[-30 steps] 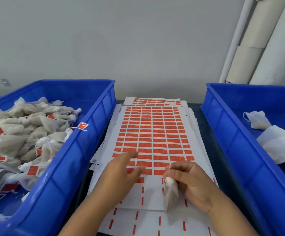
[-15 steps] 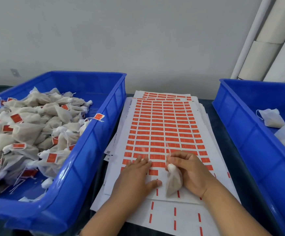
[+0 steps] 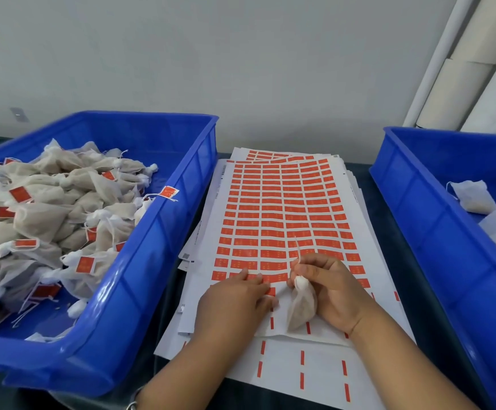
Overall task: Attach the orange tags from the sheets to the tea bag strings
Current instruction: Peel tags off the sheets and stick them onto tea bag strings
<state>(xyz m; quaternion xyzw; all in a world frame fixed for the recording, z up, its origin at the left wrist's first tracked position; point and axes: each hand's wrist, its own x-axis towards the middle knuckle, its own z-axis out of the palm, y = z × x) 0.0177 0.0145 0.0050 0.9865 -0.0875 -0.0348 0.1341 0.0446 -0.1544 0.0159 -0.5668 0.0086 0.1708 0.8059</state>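
Note:
A stack of white sheets [image 3: 285, 202] covered in rows of orange tags lies on the table between two bins. My right hand [image 3: 332, 291] grips a white tea bag [image 3: 301, 306] by its gathered neck, and the bag's string [image 3: 297, 250] sticks up from my fingers over the tags. My left hand [image 3: 235, 300] rests on the sheet's lowest full row, its fingertips touching an orange tag [image 3: 266, 278] just left of the bag. The tag under my fingertips is partly hidden.
A blue bin [image 3: 164, 232] on the left holds a heap of tagged tea bags [image 3: 48, 208]. A second blue bin [image 3: 418, 220] on the right holds untagged white bags [image 3: 471, 196]. Cardboard tubes [image 3: 459, 69] lean in the back right corner.
My left hand has settled lower on the sheet with fingertips on a tag. The right hand has lifted the bag's string upright. The camera view has shifted left.

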